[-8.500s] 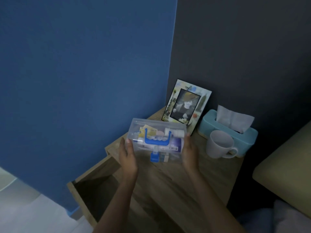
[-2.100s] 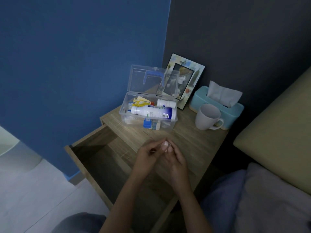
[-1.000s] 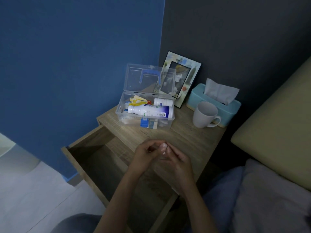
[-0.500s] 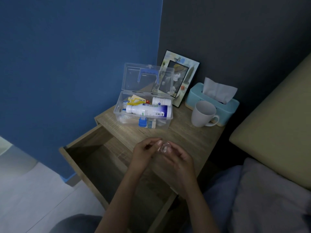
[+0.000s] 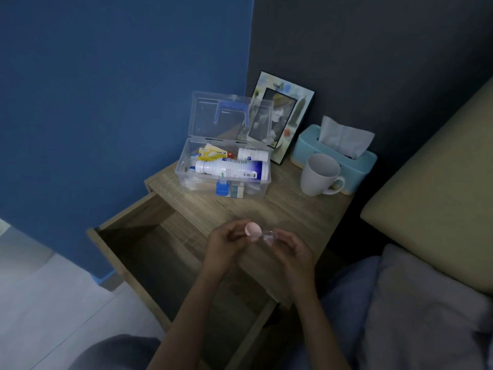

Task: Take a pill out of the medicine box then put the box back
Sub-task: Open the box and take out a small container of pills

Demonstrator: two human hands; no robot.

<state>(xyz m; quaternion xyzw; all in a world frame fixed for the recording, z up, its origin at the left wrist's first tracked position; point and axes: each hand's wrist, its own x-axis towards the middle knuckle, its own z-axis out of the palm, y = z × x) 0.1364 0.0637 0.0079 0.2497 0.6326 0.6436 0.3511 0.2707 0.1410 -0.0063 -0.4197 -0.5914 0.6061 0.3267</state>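
Observation:
The clear plastic medicine box (image 5: 186, 180) stands on the wooden nightstand (image 5: 288, 214) with its lid raised, blue handle showing. Inside lie a white and blue bottle (image 5: 230, 169), a smaller white bottle and a yellow packet. In front of it, over the nightstand's near edge, my left hand (image 5: 226, 243) pinches a small round pink lid (image 5: 253, 230). My right hand (image 5: 289, 245) holds a small clear container (image 5: 268, 235) right beside the lid. What is inside the container cannot be made out.
An open wooden drawer (image 5: 149, 236) juts out to the lower left under my arms. A white mug (image 5: 320, 174), a light blue tissue box (image 5: 357, 158) and a picture frame (image 5: 282, 116) stand behind. The bed's edge lies at the right.
8.5 s ago both hands held the shut box; it now stands open on the nightstand. In the last second my hands parted, and the pink lid came off the clear container.

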